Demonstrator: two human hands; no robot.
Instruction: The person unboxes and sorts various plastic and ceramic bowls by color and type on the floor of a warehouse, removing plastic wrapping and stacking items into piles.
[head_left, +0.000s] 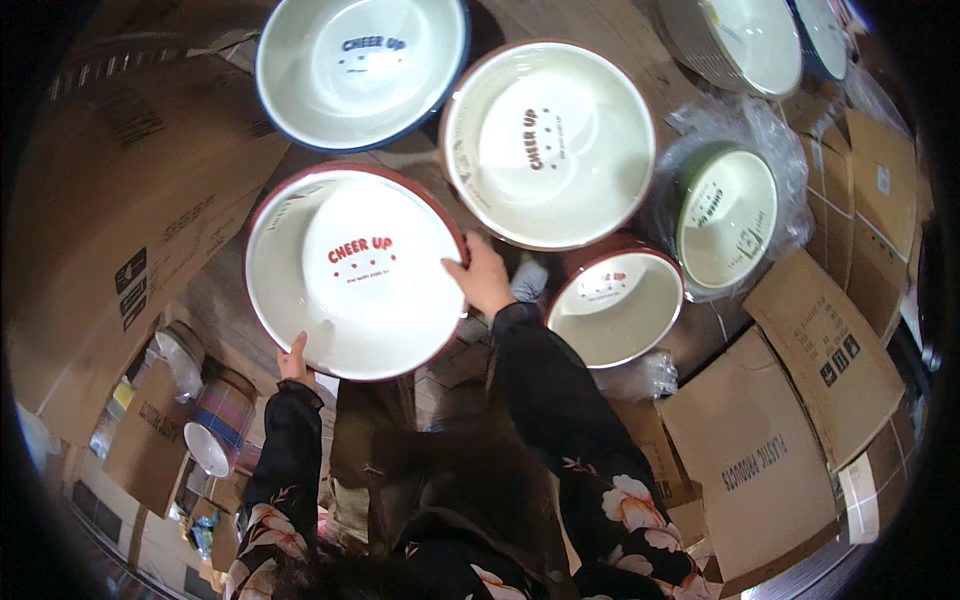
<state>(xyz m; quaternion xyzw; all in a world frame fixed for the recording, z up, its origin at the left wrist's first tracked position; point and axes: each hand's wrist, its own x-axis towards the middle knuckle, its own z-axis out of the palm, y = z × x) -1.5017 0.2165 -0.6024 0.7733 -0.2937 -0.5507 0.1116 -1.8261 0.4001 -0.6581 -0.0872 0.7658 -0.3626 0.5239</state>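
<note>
Both my hands hold a round white basin with a red outer wall (360, 262), its inside turned up towards me. My left hand (295, 362) grips its lower left rim, thumb over the edge. On the right rim is my right hand (484, 276), thumb inside and fingers behind the wall. A blue-rimmed basin (364, 71) lies just beyond it, and a brown-rimmed basin (551, 150) is to its right. Beyond my right forearm, a dark red basin (619, 311) lies tilted near a green one (727, 217) partly wrapped in clear plastic.
A large cardboard carton (142, 225) stands at the left. Open carton flaps (757, 457) lie at the lower right. Nested white basins (750, 45) are at the upper right, with clear plastic film (787, 180) below. A stack of coloured basins (221, 420) sits at the lower left.
</note>
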